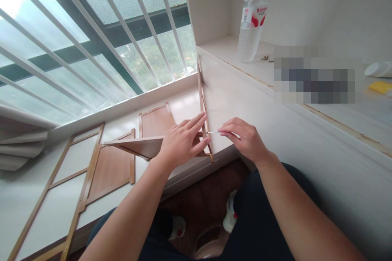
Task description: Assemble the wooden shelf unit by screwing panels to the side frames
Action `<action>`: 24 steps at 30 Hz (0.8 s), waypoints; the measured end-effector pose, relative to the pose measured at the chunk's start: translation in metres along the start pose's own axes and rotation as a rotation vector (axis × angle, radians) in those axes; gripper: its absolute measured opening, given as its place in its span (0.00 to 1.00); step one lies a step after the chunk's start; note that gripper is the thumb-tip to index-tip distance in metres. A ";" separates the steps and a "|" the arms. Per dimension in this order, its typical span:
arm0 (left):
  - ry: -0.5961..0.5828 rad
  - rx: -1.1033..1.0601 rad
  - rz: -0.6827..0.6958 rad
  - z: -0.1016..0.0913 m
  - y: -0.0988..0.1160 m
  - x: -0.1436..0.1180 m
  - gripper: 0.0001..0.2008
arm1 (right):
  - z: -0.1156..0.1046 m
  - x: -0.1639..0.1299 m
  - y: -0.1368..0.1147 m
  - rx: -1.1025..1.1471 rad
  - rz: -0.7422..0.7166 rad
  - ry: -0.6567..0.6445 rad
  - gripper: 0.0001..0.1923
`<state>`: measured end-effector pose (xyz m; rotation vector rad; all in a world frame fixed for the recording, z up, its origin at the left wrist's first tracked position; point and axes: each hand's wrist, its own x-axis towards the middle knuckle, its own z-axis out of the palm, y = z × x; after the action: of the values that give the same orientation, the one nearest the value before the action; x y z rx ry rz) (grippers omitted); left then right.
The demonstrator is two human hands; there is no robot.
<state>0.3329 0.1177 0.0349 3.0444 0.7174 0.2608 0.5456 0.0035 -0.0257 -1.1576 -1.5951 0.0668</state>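
My left hand [183, 140] lies with fingers stretched and thumb apart against an upright wooden frame [209, 138]. Beneath it, a wooden board [137, 143] stands out to the left, meeting the frame near my palm. My right hand [245, 138] is closed around a thin metal rod-like tool [213, 132], whose back end is hidden in the fingers. Its tip points left and meets the frame just beside my left fingers. Whether the tip sits in a screw head, I cannot tell.
Flat wooden panels [112, 167] and a ladder-like frame [82, 187] lie on the white sill at left. Barred windows [134, 45] rise behind. On the right ledge stand a plastic bottle [251, 28], small metal parts [265, 58] and a yellow object [379, 87].
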 end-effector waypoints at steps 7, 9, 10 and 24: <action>-0.009 0.002 0.000 0.001 -0.001 0.000 0.35 | 0.012 -0.003 -0.002 0.377 0.538 0.004 0.16; -0.005 -0.002 -0.004 0.001 -0.001 0.000 0.35 | 0.014 -0.002 -0.003 0.453 0.607 0.012 0.17; -0.005 -0.005 -0.005 0.001 -0.001 0.000 0.35 | 0.015 -0.001 -0.002 0.473 0.624 0.009 0.17; -0.021 -0.002 -0.006 -0.001 0.000 0.000 0.35 | 0.009 -0.002 0.003 0.607 0.738 -0.024 0.17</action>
<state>0.3329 0.1177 0.0361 3.0382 0.7242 0.2283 0.5405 0.0082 -0.0328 -1.1807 -0.9748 0.9765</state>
